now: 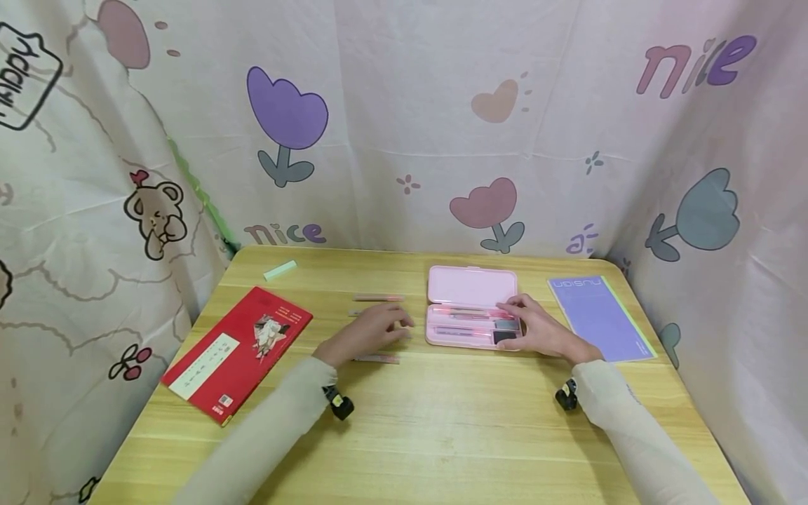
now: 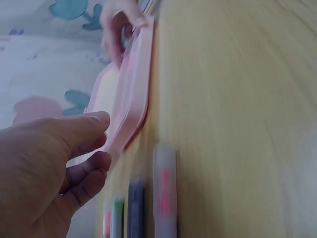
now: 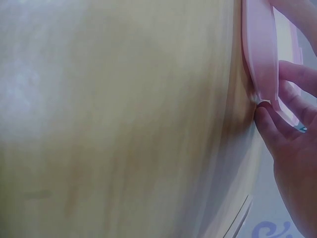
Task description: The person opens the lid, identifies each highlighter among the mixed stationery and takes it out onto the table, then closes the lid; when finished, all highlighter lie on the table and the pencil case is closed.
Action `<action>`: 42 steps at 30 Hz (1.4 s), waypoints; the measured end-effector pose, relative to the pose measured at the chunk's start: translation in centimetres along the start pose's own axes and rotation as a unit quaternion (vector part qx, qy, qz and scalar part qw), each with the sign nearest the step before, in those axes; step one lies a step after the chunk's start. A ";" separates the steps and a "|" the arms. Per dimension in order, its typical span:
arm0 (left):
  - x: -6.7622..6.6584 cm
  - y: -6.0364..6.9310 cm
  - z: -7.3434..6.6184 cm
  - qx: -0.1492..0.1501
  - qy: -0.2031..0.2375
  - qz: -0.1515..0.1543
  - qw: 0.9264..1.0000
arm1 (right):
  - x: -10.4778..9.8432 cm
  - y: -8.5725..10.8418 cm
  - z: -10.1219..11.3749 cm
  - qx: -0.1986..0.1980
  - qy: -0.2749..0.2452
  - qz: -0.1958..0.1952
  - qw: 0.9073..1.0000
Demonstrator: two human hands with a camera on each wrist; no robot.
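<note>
Left hand (image 1: 368, 330): fingers loosely bent, thumb apart from the fingertips, nothing held; it hovers above and beside a row of pens lying on the table. Right hand (image 1: 538, 331): gripping the right end of a pink pencil case (image 1: 472, 286), thumb on the near side, fingers reaching over the rim. The case lies open in the middle of the table, between the two hands, its lid laid back toward the curtain. Inside, slim pens (image 1: 463, 332) lie lengthwise in the compartments; at the right end, close to the right hand, sit a dark block (image 1: 503, 337) and a greyish piece (image 1: 507, 325).

Row of pens, best seen from the left wrist: a pale pen with pink markings (image 2: 165, 193), a dark pen (image 2: 136, 210), a green-tipped pen (image 2: 117, 218) and a reddish one (image 2: 106, 218), side by side and apart from the case. Their lower ends are cut off in that view.

Farther out, I see a red book (image 1: 252, 365) set aslant on the left, with a pale green stick (image 1: 280, 271) behind it, and a purple booklet (image 1: 602, 319) on the right, beyond the right hand. Pale sleeves (image 1: 271, 428) cover both forearms. Wood-grained table (image 1: 454, 435); behind it, a white curtain (image 1: 391, 105) printed with flowers and hearts.
</note>
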State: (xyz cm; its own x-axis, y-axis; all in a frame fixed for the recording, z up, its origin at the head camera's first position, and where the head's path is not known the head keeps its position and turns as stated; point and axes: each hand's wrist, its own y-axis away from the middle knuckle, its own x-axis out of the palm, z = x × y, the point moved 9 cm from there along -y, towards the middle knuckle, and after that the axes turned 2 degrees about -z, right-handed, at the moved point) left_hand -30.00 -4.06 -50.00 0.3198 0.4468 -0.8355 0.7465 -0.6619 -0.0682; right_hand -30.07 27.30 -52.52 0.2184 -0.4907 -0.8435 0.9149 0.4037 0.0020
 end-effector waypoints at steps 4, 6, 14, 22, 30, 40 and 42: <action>2.1 -2.4 -2.3 0.050 0.000 0.022 0.999 | 0.2 -0.1 0.1 0.005 -0.003 0.005 1.000; 2.7 -2.9 -3.1 0.069 -0.012 0.028 0.997 | 0.3 -0.2 0.2 0.007 -0.005 0.007 1.000; 3.7 -4.3 -4.9 0.081 -0.120 0.028 0.989 | 0.3 -0.1 0.1 0.002 0.001 0.003 1.000; 3.8 -5.2 -5.5 0.063 -0.125 0.038 0.989 | 0.3 0.2 0.1 0.005 -0.009 0.004 1.000; 3.9 -5.6 -5.6 0.067 -0.155 0.039 0.985 | 0.3 0.1 0.0 0.006 -0.005 0.005 1.000; 3.0 -5.3 -4.8 0.047 -0.091 0.011 0.995 | -0.1 0.1 0.3 0.001 -0.004 0.001 1.000; 2.5 -5.0 -4.4 0.041 -0.063 0.001 0.997 | -0.1 0.1 0.3 0.001 -0.005 0.001 1.000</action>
State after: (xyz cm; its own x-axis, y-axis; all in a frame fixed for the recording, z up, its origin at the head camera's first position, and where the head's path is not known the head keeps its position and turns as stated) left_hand -30.37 3.03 -49.32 0.2417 0.3701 -0.8970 0.6941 -0.7119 -0.1066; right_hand -29.89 27.13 -52.24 0.2229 -0.4973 -0.8385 0.9150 0.4035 0.0039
